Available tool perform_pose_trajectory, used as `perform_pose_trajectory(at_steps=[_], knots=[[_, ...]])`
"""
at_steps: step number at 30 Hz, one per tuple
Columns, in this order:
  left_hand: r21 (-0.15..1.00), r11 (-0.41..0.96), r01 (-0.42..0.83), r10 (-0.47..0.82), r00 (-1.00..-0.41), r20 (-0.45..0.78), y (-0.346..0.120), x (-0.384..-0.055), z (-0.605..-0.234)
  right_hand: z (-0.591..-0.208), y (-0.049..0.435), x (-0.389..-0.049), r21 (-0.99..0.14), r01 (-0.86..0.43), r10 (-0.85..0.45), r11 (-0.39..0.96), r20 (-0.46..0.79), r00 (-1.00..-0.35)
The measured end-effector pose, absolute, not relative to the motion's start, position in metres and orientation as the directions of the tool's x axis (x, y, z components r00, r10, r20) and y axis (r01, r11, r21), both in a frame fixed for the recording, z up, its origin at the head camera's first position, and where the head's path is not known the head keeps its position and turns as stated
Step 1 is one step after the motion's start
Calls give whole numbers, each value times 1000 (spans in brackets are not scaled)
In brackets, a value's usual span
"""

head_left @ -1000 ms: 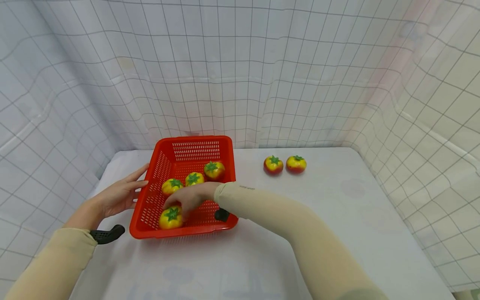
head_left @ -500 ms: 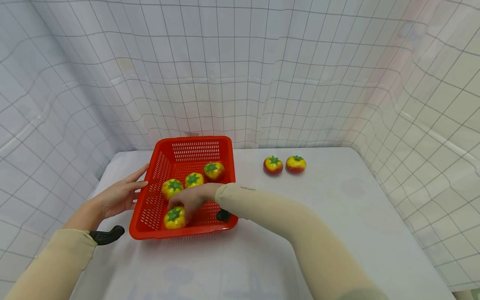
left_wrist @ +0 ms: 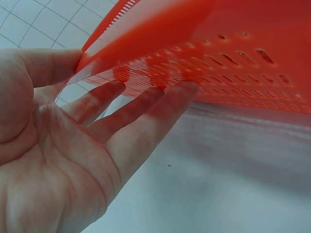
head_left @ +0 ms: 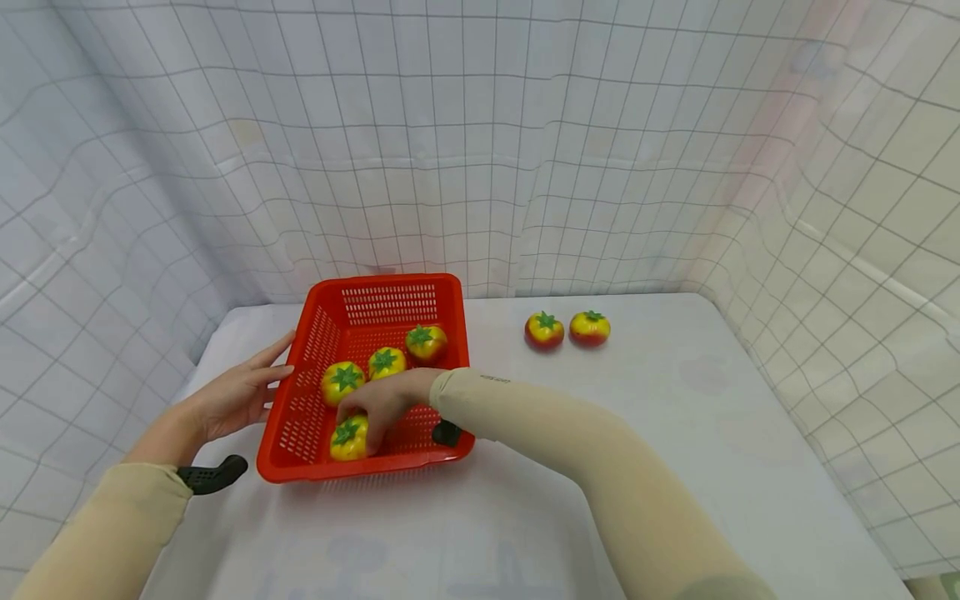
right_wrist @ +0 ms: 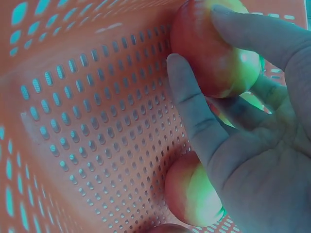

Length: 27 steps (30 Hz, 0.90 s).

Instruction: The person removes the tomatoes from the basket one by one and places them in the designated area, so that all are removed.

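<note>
A red plastic basket (head_left: 300, 472) with slotted walls stands on the left part of the table. Inside it, my right hand (head_left: 384, 402) grips a yellow-and-red tomato (head_left: 348, 439) with a green leafy top, thumb and fingers around its sides. In the right wrist view this tomato (right_wrist: 209, 53) lies near a basket wall. Three more tomatoes sit in the basket: one on the left (head_left: 342, 382), one in the middle (head_left: 386, 362) and one at the back right (head_left: 426, 342). My left hand (left_wrist: 73, 145) has its thumb at the basket's rim and its straight fingers against the outer wall.
Two more tomatoes, one red-and-yellow (head_left: 543, 332) and one beside it (head_left: 590, 329), lie on the white table (head_left: 637, 400) right of the basket. A white gridded curtain (head_left: 480, 167) encloses the back and sides.
The tomato in my right hand has shifted slightly right within the basket. The left tomato next to it has rolled so its leaf faces more upward. My left hand stays at the rim.
</note>
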<state>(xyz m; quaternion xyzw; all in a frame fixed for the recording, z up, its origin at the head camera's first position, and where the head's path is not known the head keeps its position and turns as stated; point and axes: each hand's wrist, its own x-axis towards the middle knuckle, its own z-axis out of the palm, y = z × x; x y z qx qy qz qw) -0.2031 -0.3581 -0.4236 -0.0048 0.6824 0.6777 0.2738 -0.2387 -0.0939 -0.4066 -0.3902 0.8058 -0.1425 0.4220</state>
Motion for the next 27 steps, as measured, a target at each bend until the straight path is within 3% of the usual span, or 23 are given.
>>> perform_pose_trajectory(at_steps=[9, 20, 27], knots=[[925, 97, -369, 361, -853, -378, -356, -202, -422, -392, -82, -245, -556, -523, -757, 646, -553, -347], [927, 102, -360, 368, -852, -371, -356, -202, -422, -365, -36, -265, -656, -477, -809, 586, -436, -394], [926, 105, -363, 373, -849, -375, -357, -202, -421, -355, 2, -283, -780, -373, -848, 502, -359, -390]])
